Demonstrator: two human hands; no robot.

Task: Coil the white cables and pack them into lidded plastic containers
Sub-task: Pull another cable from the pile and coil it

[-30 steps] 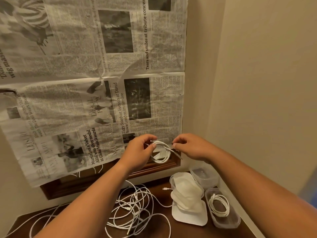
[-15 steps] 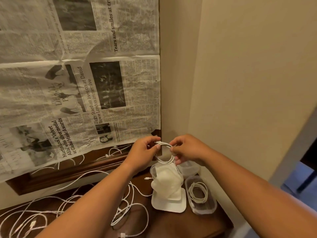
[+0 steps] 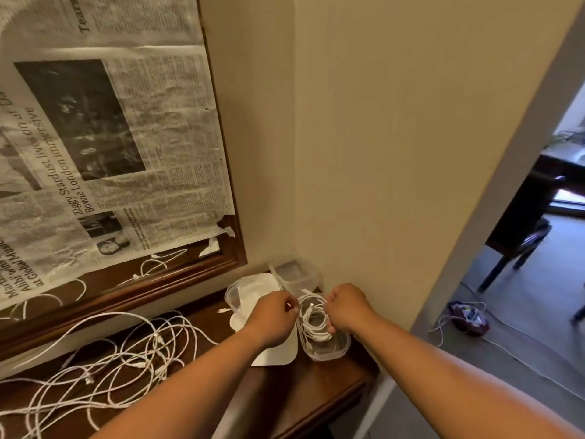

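Observation:
My left hand (image 3: pixel 274 315) and my right hand (image 3: pixel 346 308) both pinch a small coil of white cable (image 3: pixel 311 307), one hand on each side of it. The coil hangs just above an open clear plastic container (image 3: pixel 329 346) that holds another coiled cable (image 3: pixel 316 329). The container stands at the right end of the dark wooden table (image 3: pixel 300 394). A tangle of loose white cables (image 3: pixel 126 353) lies on the table to the left.
A stack of containers and white lids (image 3: pixel 253 289) sits left of my hands, with a lid (image 3: pixel 275 356) flat beneath it. An empty clear container (image 3: pixel 294 274) is in the corner. Newspaper covers a framed mirror (image 3: pixel 126 153). The wall is close on the right.
Both hands have carried the coiled cable down and to the right, from in front of the mirror to just over the open container. My view has swung right.

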